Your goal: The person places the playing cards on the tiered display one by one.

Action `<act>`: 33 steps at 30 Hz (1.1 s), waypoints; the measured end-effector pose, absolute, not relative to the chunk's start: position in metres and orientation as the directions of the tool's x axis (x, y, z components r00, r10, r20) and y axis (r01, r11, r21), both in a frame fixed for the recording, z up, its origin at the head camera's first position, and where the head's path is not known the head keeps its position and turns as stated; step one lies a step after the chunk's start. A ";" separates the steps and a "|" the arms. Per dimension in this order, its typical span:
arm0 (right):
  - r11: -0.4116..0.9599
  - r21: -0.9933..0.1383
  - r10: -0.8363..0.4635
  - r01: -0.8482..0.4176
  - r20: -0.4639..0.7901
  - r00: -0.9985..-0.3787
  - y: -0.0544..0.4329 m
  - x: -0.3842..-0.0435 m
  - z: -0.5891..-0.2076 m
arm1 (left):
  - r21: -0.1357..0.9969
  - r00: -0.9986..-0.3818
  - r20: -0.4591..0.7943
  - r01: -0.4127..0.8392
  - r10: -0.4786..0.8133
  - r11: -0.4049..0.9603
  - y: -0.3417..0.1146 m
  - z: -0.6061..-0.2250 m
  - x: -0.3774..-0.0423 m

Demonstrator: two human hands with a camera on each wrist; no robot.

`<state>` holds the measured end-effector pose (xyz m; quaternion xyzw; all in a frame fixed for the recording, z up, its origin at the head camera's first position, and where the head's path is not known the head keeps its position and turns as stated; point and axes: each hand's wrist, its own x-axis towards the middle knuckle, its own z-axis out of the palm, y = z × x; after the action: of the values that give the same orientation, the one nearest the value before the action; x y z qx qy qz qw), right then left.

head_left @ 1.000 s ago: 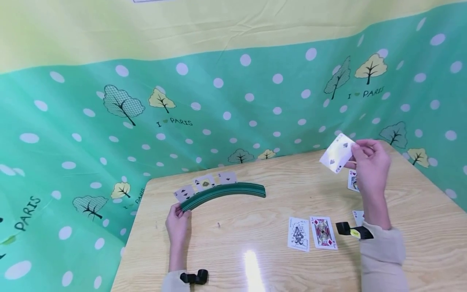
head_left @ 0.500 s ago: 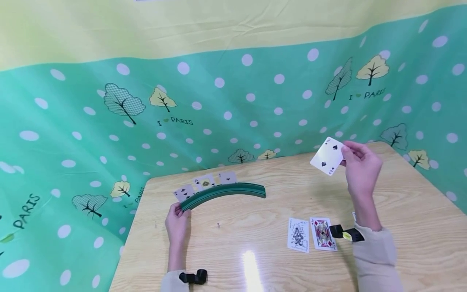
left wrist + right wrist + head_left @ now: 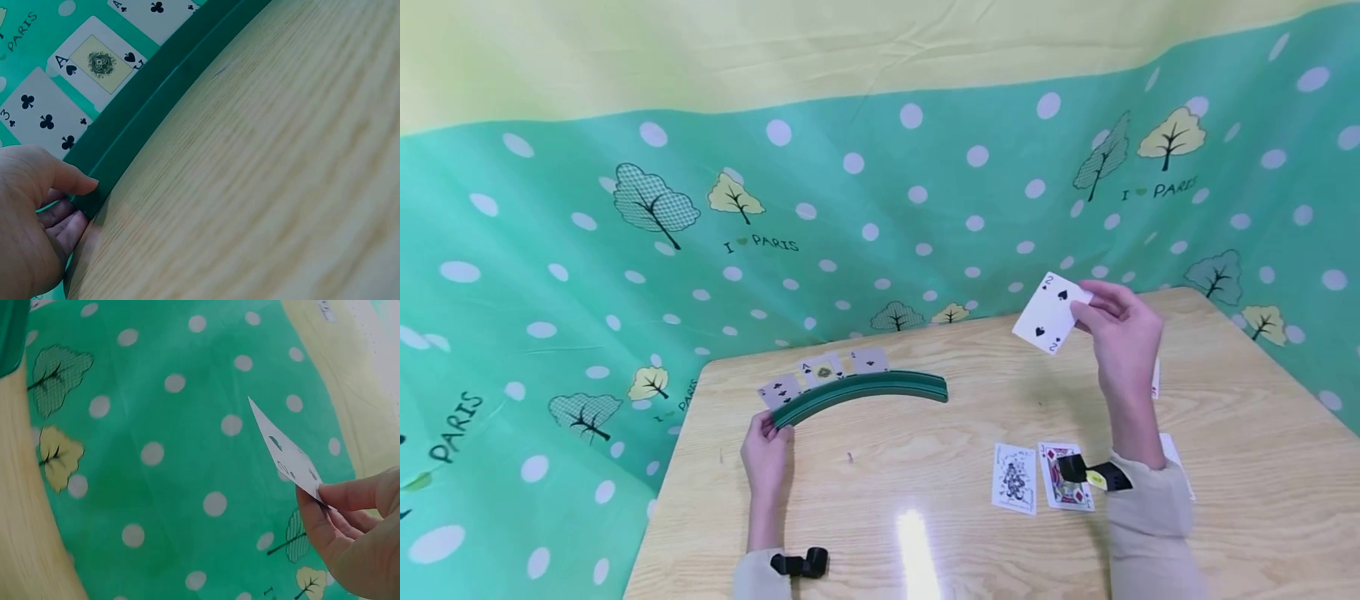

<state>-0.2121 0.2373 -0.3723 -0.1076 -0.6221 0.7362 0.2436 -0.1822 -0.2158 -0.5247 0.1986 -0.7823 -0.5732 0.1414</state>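
Note:
Thumb and fingers of my right hand (image 3: 1123,333) pinch a two of spades (image 3: 1051,313) by one edge, raised above the far right of the table. The right wrist view shows this playing card (image 3: 287,453) almost edge-on. At the left, my left hand (image 3: 765,454) grips the near end of a curved green card holder (image 3: 865,388). Three cards stand in the holder: a three of clubs (image 3: 45,115), an ace of spades (image 3: 94,62) and an ace of clubs (image 3: 156,15). The thumb lies over the holder's end, with the fingers curled beneath.
A joker (image 3: 1014,479) and a jack of diamonds (image 3: 1066,477) lie face up on the wooden table (image 3: 880,467), the jack partly behind the right wrist's camera. Other cards, such as one white-edged card (image 3: 1177,462), show partly behind the right arm. A green patterned cloth (image 3: 820,208) hangs behind.
My right hand has moved left with the two of spades, and the card's face has turned more toward the head camera. The left hand keeps its grip on the card holder.

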 end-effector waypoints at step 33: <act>0.132 -0.947 0.332 -0.292 0.320 -0.887 0.167 -0.227 -0.393 | 0.951 -0.882 0.006 -0.140 -0.471 0.276 -0.216 -0.524 -0.182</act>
<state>-0.2265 0.1667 -0.3935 -0.0140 -0.7141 0.6585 0.2371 -0.1818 -0.2160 -0.5242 0.1945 -0.7854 -0.5695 0.1449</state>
